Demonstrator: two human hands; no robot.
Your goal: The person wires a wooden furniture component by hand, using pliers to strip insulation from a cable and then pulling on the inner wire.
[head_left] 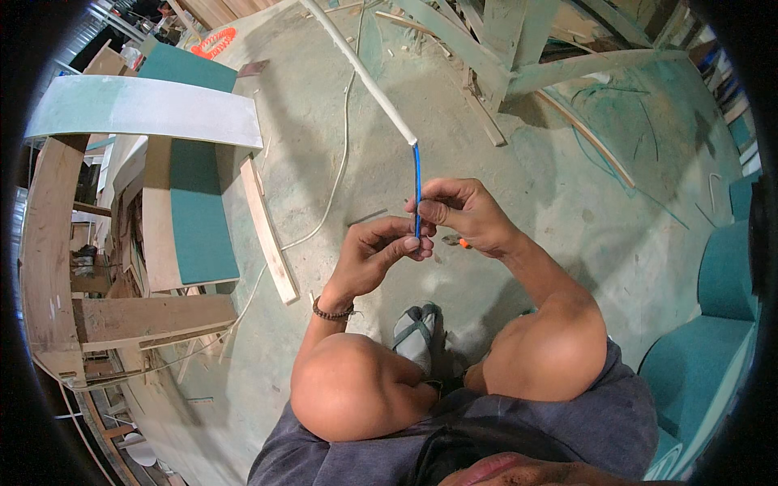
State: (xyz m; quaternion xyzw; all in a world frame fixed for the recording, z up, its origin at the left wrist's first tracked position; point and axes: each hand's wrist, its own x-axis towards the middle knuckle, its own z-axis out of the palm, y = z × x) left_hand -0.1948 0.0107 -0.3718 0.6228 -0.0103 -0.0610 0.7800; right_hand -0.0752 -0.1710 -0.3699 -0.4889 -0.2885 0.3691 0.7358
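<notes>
To handle the thin, blue, plastic-coated wire (pixel 417 174) well, support it at two points and align any pull with its length; a sideways bend could kink it at the mouth of the long, slim, white tube (pixel 365 77). Apply light, even fingertip pressure, since a hard pinch may mark the coating. Grip state: the left hand (pixel 369 255) pinches the wire between thumb and fingers near its lower end; the right hand (pixel 474 212) pinches it just above, between thumb and forefinger. Wire position: it leaves the tube's near end, crosses an exposed span to the right fingertips, and runs on to the left fingertips. A partly hidden, orange-tipped object (pixel 464 243) shows just beside the right hand.
</notes>
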